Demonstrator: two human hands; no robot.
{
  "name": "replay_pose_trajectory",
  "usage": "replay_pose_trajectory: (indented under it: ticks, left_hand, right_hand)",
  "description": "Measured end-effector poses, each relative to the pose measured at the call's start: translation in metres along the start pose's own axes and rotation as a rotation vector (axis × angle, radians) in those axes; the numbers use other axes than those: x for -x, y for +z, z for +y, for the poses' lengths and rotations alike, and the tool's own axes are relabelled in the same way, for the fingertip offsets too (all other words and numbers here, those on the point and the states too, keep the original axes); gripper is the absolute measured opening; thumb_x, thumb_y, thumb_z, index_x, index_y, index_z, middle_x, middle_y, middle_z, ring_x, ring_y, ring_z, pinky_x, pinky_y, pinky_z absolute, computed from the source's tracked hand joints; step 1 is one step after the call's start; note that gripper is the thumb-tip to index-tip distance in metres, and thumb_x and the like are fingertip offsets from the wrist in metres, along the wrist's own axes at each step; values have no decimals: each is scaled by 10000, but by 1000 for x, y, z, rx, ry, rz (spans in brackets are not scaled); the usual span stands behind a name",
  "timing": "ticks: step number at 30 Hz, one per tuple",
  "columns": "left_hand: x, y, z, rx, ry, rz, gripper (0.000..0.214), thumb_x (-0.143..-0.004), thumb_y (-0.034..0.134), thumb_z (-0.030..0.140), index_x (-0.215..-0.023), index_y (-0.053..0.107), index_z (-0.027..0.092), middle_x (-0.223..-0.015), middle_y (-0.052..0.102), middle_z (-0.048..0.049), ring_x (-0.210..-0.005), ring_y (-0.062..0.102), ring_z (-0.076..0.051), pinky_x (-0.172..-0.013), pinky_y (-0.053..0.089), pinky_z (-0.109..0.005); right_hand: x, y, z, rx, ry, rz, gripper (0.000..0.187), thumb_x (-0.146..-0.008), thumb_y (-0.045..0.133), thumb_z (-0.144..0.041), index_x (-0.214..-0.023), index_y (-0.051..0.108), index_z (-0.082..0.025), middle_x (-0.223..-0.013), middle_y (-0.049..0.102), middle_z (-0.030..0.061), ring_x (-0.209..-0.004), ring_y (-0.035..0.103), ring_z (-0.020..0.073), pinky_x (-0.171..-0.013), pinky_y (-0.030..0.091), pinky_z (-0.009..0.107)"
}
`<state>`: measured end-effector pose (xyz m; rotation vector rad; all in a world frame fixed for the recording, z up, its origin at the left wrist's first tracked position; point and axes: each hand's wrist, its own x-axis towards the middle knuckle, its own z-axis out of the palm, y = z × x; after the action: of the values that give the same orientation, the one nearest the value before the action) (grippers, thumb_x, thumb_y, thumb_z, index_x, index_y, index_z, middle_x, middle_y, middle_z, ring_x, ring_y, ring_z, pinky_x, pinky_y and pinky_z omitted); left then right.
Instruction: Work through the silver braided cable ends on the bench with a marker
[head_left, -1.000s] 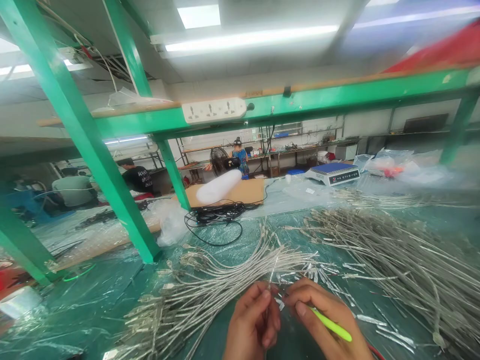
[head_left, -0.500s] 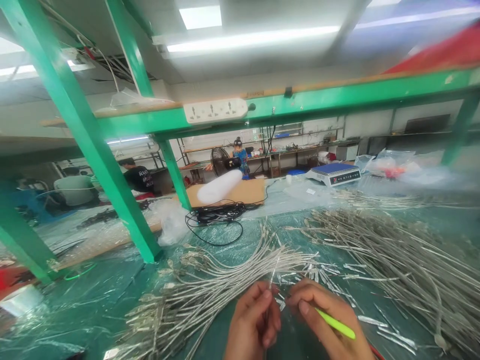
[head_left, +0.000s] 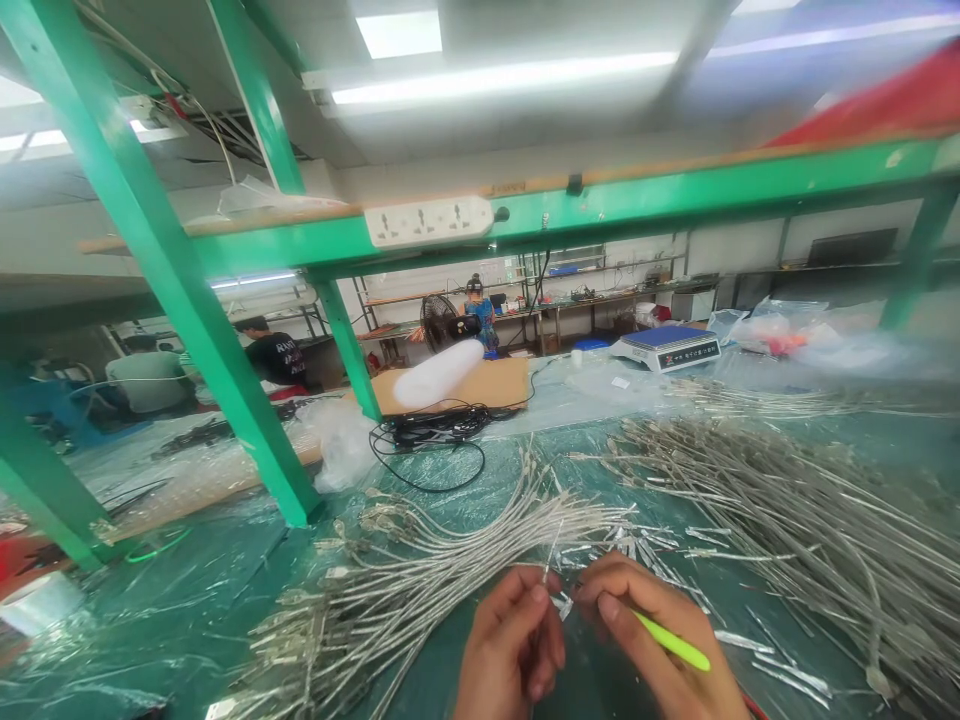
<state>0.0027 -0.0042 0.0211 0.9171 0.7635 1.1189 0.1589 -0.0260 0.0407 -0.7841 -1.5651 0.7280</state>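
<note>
My left hand (head_left: 514, 640) is closed, thumb and fingers pinching a thin silver cable (head_left: 553, 552) whose end points up. Close to its right, my right hand (head_left: 656, 630) is closed round a tool with a bright yellow-green handle (head_left: 675, 642); the tool's tip is hidden at the fingertips. Between the hands, small foil scraps (head_left: 562, 604) show. Behind and left of my left hand lies a bundle of silver braided cables (head_left: 450, 560) with connectors at their left ends. Foil strips (head_left: 791, 675) are scattered to the right of my right hand.
A larger cable pile (head_left: 810, 520) covers the right side. Black cables (head_left: 435, 428), a white foam roll (head_left: 439, 375) and a scale (head_left: 667, 348) lie farther back. A green post (head_left: 217, 330) rises at left; a power strip (head_left: 427, 221) hangs on the crossbar. Other people sit beyond.
Both hands stay close together with the same grips. My left hand has shifted very slightly right; little else differs.
</note>
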Motion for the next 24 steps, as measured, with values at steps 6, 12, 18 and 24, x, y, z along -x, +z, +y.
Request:
replay_pose_trajectory:
  ticks: [6, 12, 18, 24]
  left_hand:
    - [-1, -1, -3, -14, -16, -4, 261, -775, 649, 413, -827, 614, 160, -438, 546, 33, -282, 229, -26, -336, 113, -191]
    - [1, 4, -1, -11, -1, 34, 219, -807, 617, 371, -829, 624, 153, -433, 543, 31, -291, 234, -25, -348, 104, -198]
    - [2, 6, 1, 1, 10, 129, 269, -741, 686, 402, -791, 641, 142, -428, 497, 51, -318, 234, -19, -362, 100, -188]
    - [-4, -2, -4, -26, -9, 95, 300, -709, 691, 447, -767, 601, 167, -406, 523, 46, -274, 220, -24, -328, 100, -190]
  right_hand:
    - [2, 2, 4, -64, 26, 34, 252, -922, 490, -333, -803, 676, -211, -747, 634, 42, -658, 602, 175, -598, 492, 249]
    - [1, -2, 4, -84, 132, 40, 247, -931, 478, -361, -884, 671, -215, -825, 637, 50, -656, 596, 170, -606, 511, 253]
    - [-2, 0, -6, -49, -9, -188, 297, -936, 456, -373, -819, 681, -220, -773, 659, 67, -721, 628, 197, -662, 512, 283]
    - [-2, -9, -5, -29, 47, -133, 256, -944, 447, -330, -869, 663, -216, -818, 624, 57, -725, 615, 186, -658, 494, 270]
